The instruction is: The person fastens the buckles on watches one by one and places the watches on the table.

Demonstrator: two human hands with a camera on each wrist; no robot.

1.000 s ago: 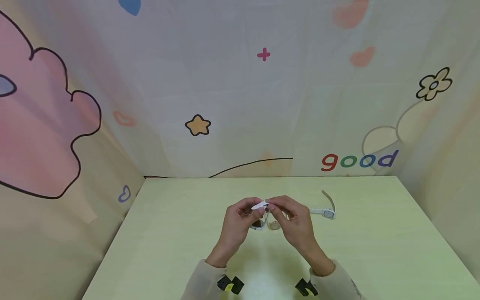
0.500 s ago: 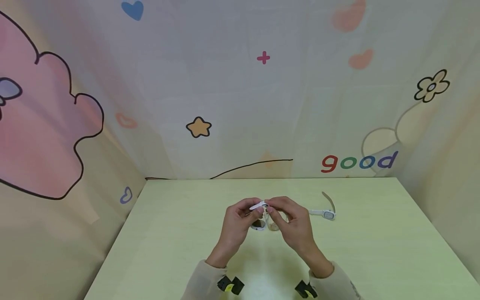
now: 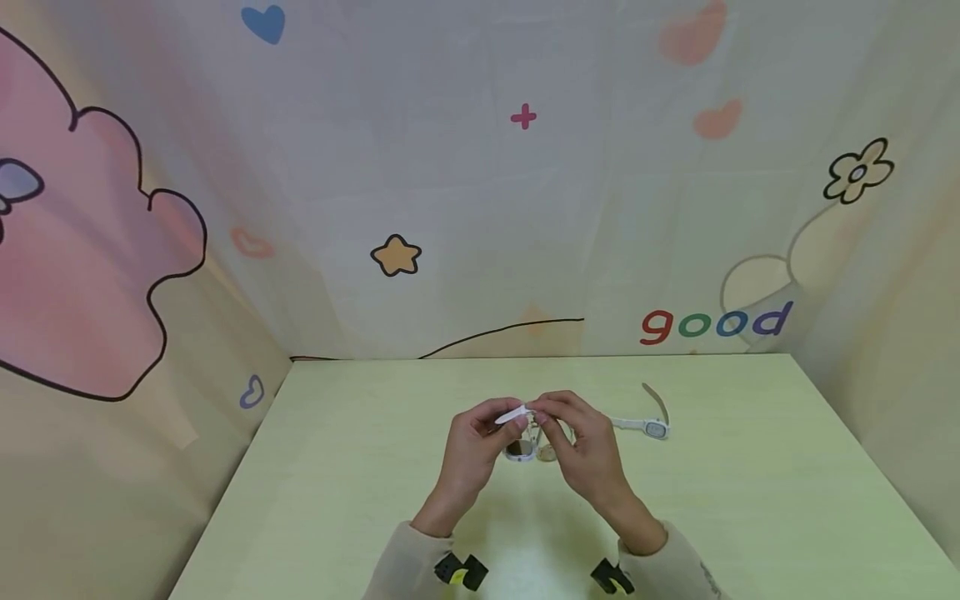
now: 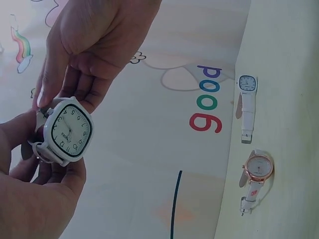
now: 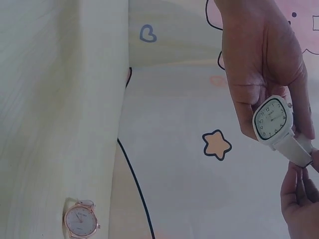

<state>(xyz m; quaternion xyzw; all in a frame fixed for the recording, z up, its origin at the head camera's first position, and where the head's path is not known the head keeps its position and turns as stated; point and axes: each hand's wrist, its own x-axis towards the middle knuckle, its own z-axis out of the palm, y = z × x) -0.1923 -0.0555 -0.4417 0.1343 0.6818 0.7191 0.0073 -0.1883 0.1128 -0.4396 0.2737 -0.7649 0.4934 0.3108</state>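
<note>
Head view: both hands, left hand [image 3: 468, 446] and right hand [image 3: 588, 450], pinch the white watch [image 3: 516, 413] between them above the table [image 3: 345, 467]

Over the last second the white watch [image 3: 514, 414] tips in the two hands: its strap end, near level before, now slopes down toward the left edge of the bench. The right hand [image 3: 581, 450] draws slightly nearer the left hand [image 3: 472, 450], both staying above the bench.
</note>
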